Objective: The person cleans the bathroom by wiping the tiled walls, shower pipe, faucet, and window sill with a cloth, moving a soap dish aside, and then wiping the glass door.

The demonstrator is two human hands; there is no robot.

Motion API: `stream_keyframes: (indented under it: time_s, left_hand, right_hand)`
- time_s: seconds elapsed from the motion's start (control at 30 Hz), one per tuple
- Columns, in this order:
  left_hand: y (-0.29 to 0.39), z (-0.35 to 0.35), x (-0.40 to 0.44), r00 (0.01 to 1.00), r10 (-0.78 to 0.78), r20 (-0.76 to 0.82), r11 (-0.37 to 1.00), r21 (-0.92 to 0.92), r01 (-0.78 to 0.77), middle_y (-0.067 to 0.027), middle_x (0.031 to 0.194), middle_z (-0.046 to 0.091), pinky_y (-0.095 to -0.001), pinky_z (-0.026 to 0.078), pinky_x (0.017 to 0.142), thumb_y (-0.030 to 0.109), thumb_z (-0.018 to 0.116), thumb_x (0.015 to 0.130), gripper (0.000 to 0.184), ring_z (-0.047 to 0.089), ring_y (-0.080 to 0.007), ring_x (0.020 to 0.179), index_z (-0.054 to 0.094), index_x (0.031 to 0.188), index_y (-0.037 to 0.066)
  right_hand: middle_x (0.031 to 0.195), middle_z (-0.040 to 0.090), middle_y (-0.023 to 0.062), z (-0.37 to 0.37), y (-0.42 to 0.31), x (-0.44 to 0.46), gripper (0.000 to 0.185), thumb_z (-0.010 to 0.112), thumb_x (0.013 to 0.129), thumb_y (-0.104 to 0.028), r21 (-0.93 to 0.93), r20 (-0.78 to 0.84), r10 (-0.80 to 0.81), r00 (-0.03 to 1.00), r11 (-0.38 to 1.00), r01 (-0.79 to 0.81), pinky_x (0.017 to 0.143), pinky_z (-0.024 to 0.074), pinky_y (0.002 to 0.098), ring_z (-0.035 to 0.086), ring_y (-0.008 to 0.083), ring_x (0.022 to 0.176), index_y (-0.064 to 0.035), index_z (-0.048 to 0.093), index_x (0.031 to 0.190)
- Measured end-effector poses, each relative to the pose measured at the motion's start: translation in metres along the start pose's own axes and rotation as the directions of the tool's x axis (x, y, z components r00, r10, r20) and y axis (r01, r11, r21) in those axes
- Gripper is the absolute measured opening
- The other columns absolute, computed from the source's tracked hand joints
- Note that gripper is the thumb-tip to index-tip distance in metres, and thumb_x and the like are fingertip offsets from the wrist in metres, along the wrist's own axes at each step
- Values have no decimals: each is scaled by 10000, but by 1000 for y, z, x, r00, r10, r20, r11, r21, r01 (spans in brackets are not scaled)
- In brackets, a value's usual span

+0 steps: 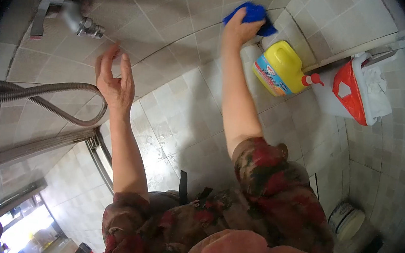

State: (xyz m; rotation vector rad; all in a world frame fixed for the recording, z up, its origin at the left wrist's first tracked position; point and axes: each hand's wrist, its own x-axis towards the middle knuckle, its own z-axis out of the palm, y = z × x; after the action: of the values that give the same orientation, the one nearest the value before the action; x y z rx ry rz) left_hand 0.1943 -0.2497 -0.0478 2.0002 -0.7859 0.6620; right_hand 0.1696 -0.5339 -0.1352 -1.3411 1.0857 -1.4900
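My right hand [244, 31] is closed on a crumpled blue cloth [245, 11], pressed against the tiled wall low down near the corner. My left hand [115, 80] is raised with its fingers apart and nothing in it. It is below a metal tap [73, 16] on the wall. A grey corrugated hose [63, 87] loops beside my left wrist; whether they touch, I cannot tell. Close to my right forearm stands a yellow jug [280, 65] with a blue label and a red pump top.
Right of the jug is a white and red container [352, 90] with white paper or cloth at its edge. A pale bucket [346, 220] sits at the lower right. Tiled walls and floor [174, 109] surround me. A bright opening [26, 226] shows at the lower left.
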Motion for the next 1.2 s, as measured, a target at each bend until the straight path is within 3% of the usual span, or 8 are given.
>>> stream_keyframes:
  time_s: [0.13, 0.2, 0.53, 0.6, 0.67, 0.83, 0.93, 1.2]
  left_hand:
    - [1, 1, -1, 999, 2, 47, 998, 63, -5, -115, 1016, 604, -345, 462, 856, 238, 629, 911, 284, 585, -216, 949, 634, 1117, 42]
    - [1, -1, -2, 998, 0, 58, 997, 74, -5, -119, 1035, 605, -351, 461, 858, 245, 626, 913, 287, 587, -224, 952, 633, 1118, 44]
    - [5, -13, 0, 983, 49, 176, 999, 14, -53, -146, 1114, 598, -386, 464, 908, 253, 613, 914, 390, 576, -260, 1075, 550, 1257, 79]
    - [1, -9, -1, 987, 56, 148, 998, -1, -57, -135, 1114, 598, -385, 460, 901, 259, 610, 917, 389, 576, -255, 1054, 554, 1256, 77]
    - [0, -7, 0, 989, 15, 145, 1000, 10, -17, -131, 1113, 597, -384, 458, 898, 260, 610, 917, 389, 575, -251, 1046, 555, 1257, 80]
    - [-1, -10, -4, 992, 33, 121, 999, 23, -36, -123, 1113, 596, -383, 452, 899, 250, 612, 917, 395, 571, -242, 1043, 550, 1271, 87]
    - [-4, -11, -2, 989, 31, 144, 995, -95, -18, -124, 1116, 596, -386, 448, 907, 242, 613, 915, 406, 564, -241, 1059, 541, 1285, 91]
    - [8, -12, -4, 988, -12, 151, 995, -92, 26, -122, 1178, 571, -418, 445, 941, 262, 607, 920, 426, 546, -249, 1117, 517, 1308, 110]
  right_hand:
    - [1128, 569, 287, 6, 21, -148, 603, 650, 800, -197, -250, 191, -200, 961, 937, 245, 897, 448, 434, 566, 407, 1073, 101, 386, 1252]
    - [1022, 619, 232, -21, -3, -171, 543, 697, 741, -165, -3, 593, 46, 804, 998, -55, 862, 466, 430, 606, 378, 987, 54, 465, 1181]
    - [1171, 551, 272, 5, -7, -113, 577, 669, 805, -166, 73, 131, 170, 977, 981, -181, 930, 435, 426, 561, 416, 1067, 89, 403, 1249]
    - [1138, 568, 272, -6, -5, -179, 646, 725, 758, -190, -76, 400, -77, 913, 990, 117, 936, 434, 427, 556, 415, 1091, 66, 405, 1257]
    - [1099, 591, 260, -25, -29, -194, 660, 753, 706, -189, 52, 733, 102, 673, 977, -205, 926, 433, 440, 571, 398, 1069, 43, 441, 1240]
    - [977, 619, 179, -24, -101, -74, 424, 711, 736, -203, 321, 395, 20, 919, 934, -158, 820, 452, 412, 596, 317, 916, 11, 539, 1058]
    - [836, 639, 149, 1, -138, -2, 348, 666, 804, -240, 171, -78, -390, 918, 902, 397, 731, 481, 393, 624, 290, 774, 36, 550, 981]
    - [837, 647, 162, -9, -16, -14, 354, 641, 762, -202, 63, 99, -28, 995, 998, 22, 737, 497, 398, 634, 315, 783, 35, 557, 1012]
